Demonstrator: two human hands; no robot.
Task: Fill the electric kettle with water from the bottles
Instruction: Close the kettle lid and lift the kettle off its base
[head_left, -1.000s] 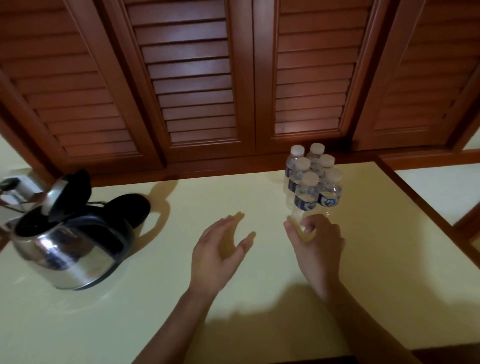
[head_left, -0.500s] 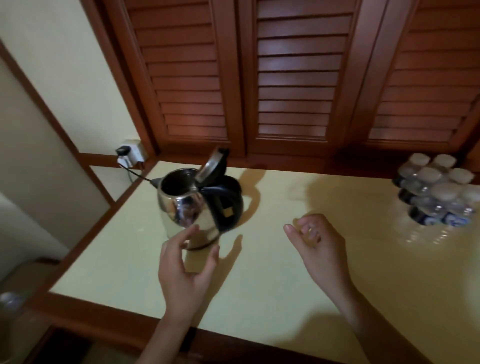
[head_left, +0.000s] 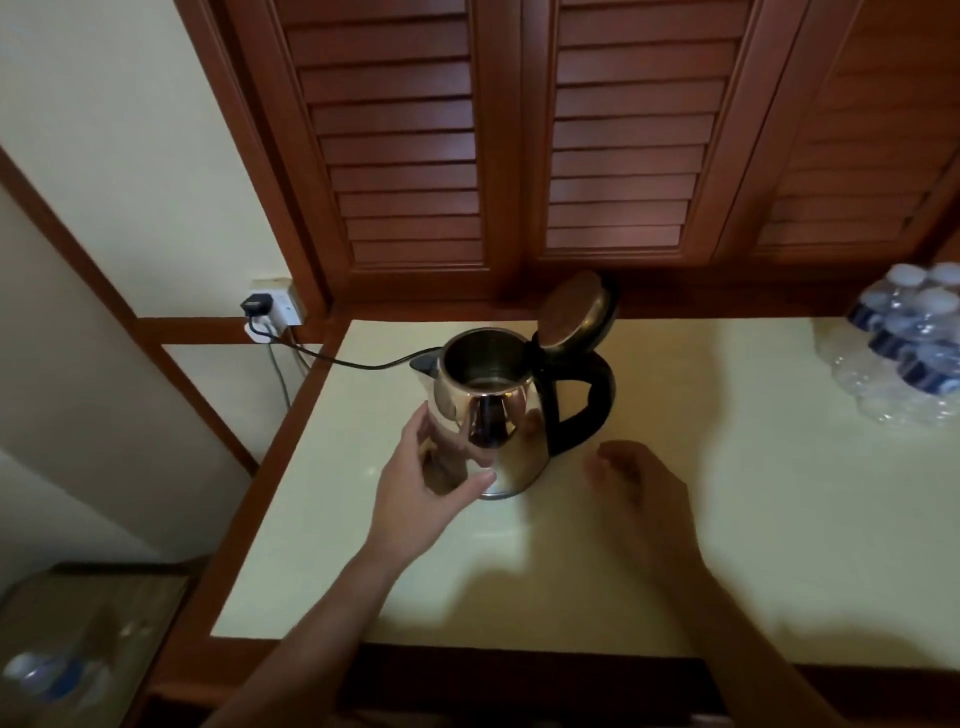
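A shiny steel electric kettle (head_left: 498, 415) with a black handle stands on the pale yellow table (head_left: 727, 545), its lid tipped open and the inside dark. My left hand (head_left: 426, 483) wraps the kettle's lower left side, thumb and fingers touching the metal. My right hand (head_left: 639, 488) hovers blurred just right of the kettle base, fingers loosely curled, holding nothing. A pack of several small water bottles (head_left: 914, 343) with white caps and blue labels stands at the table's right edge.
A black cord (head_left: 337, 358) runs from the kettle to a wall socket (head_left: 272, 309) at the left. Wooden louvred doors (head_left: 519, 135) rise behind the table. Another bottle (head_left: 49, 675) lies low at the bottom left, off the table.
The view swung left from the bottles to the kettle. My left hand reached forward and took hold of the kettle's side. My right hand drew near the kettle base.
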